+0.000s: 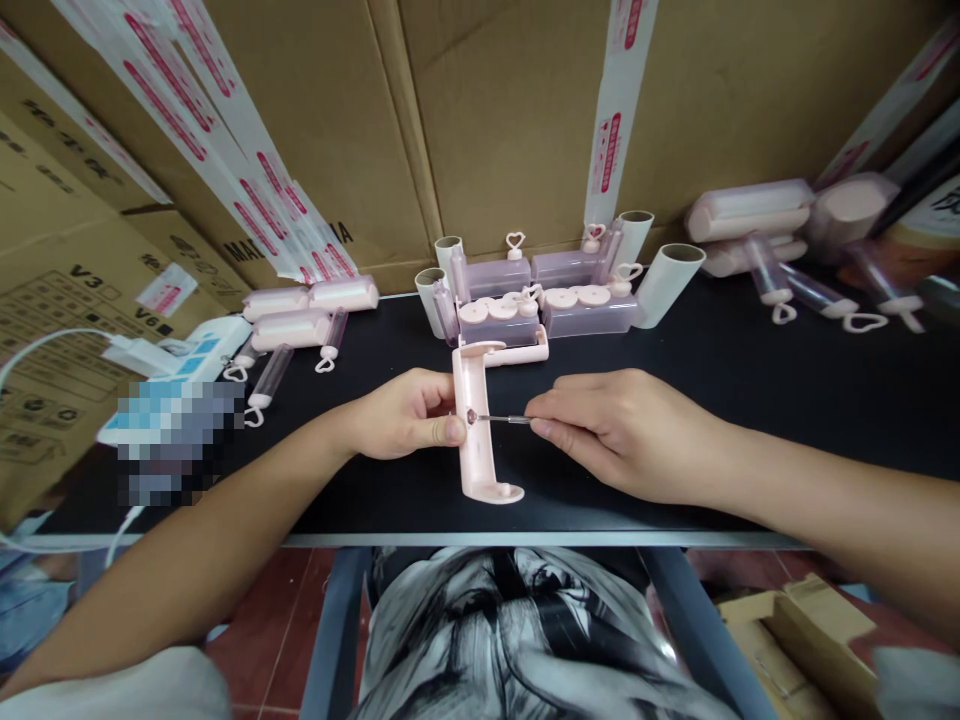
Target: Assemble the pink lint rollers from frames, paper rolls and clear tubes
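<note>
My left hand [409,415] grips a pale pink plastic holder [474,462] by its left side, thumb on the near face. The holder is a long trough with a rounded flange at each end, held upright above the table. In my right hand [622,430] is a thin metal tool [510,419], pinched between thumb and fingers; its exact kind is unclear. Its tip meets a small dark reddish piece [471,416] midway along the trough. Just behind the holder lies another pale pink part [517,352].
Translucent purple boxes [589,318] with pink discs and heart-ended pieces stand behind, flanked by white tubes [670,285]. Assembled pink units [292,328] lie left, more pink units [750,212] right. A power strip [217,350] with cables sits left. Cardboard boxes [495,110] wall the black table [750,400].
</note>
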Motion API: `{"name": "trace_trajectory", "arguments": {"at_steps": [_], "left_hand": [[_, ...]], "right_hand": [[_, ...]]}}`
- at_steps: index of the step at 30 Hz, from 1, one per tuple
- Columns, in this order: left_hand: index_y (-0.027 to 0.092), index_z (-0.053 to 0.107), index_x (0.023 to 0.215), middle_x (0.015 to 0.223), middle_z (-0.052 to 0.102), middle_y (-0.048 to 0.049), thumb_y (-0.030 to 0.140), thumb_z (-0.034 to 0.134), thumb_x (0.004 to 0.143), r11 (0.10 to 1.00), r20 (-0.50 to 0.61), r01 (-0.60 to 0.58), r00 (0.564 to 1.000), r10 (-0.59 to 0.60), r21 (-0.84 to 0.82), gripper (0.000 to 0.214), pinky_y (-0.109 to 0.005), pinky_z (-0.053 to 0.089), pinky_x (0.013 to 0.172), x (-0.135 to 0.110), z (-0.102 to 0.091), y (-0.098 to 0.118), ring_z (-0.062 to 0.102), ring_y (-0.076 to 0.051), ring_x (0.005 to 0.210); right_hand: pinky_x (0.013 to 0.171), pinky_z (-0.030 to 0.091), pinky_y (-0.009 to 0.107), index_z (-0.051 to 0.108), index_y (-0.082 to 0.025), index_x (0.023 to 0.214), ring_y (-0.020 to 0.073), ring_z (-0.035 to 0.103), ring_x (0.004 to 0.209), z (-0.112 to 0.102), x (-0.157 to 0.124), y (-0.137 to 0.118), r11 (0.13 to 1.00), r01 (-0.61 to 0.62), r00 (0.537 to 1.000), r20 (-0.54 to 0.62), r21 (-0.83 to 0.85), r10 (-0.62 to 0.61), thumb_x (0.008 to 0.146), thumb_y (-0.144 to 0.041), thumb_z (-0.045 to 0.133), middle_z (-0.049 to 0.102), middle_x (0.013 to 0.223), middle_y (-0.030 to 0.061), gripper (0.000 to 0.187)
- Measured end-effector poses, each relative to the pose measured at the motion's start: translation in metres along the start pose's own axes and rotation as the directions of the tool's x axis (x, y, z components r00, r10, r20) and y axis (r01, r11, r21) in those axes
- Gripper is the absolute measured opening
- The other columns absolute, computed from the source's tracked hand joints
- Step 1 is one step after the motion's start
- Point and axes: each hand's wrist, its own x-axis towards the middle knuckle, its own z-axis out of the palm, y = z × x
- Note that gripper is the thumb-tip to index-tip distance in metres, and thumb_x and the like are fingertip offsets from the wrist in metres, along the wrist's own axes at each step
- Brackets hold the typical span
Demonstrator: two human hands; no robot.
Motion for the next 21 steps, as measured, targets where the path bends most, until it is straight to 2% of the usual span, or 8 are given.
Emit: {"name": "trace_trajectory", "arguments": {"at_steps": [10, 13, 17, 21], "left_hand": [[0.011, 0.067, 0.085, 0.072, 0.060, 0.0000, 0.063, 0.081, 0.082, 1.000, -0.014, -0.025, 1.000, 0.025, 0.006, 0.053, -0.018, 0.039, 0.056, -0.001, -0.001, 0.003, 0.049, -0.008, 0.063], [0.011, 0.067, 0.083, 0.070, 0.061, -0.0004, 0.065, 0.081, 0.079, 1.000, -0.053, -0.029, 0.998, 0.030, 0.012, 0.056, -0.019, 0.040, 0.056, 0.000, 0.000, -0.001, 0.050, -0.009, 0.062], [0.011, 0.070, 0.082, 0.066, 0.061, -0.0008, 0.066, 0.079, 0.081, 0.993, -0.205, -0.091, 0.973, 0.105, 0.077, 0.056, -0.020, 0.040, 0.054, 0.005, 0.002, -0.005, 0.050, -0.009, 0.058], [0.011, 0.076, 0.097, 0.078, 0.074, -0.0070, 0.061, 0.080, 0.082, 0.993, -0.171, -0.034, 0.984, 0.053, 0.112, 0.053, -0.023, 0.051, 0.064, 0.009, -0.004, -0.005, 0.064, -0.014, 0.067]], "right_hand": [[0.066, 0.047, 0.024, 0.074, -0.014, 0.104, 0.0142, 0.063, 0.069, 0.021, 0.001, 0.010, 0.996, 0.082, 0.988, -0.131, 0.040, -0.076, 0.106, -0.021, 0.052, 0.069, 0.078, 0.0042, 0.023], [0.068, 0.048, 0.025, 0.074, -0.015, 0.104, 0.0150, 0.065, 0.072, 0.024, 0.002, 0.010, 0.995, 0.079, 0.989, -0.129, 0.052, -0.072, 0.106, -0.021, 0.052, 0.071, 0.080, 0.0046, 0.023], [0.069, 0.047, 0.026, 0.073, -0.016, 0.105, 0.0166, 0.067, 0.074, 0.029, 0.002, 0.008, 0.998, 0.038, 0.995, -0.099, 0.050, -0.033, 0.106, -0.023, 0.051, 0.073, 0.083, 0.0059, 0.023], [0.067, 0.046, 0.028, 0.070, -0.015, 0.095, 0.0177, 0.066, 0.071, 0.035, 0.003, 0.014, 0.997, -0.061, 0.997, -0.033, 0.045, 0.063, 0.101, -0.021, 0.055, 0.073, 0.084, 0.0077, 0.018]]}}
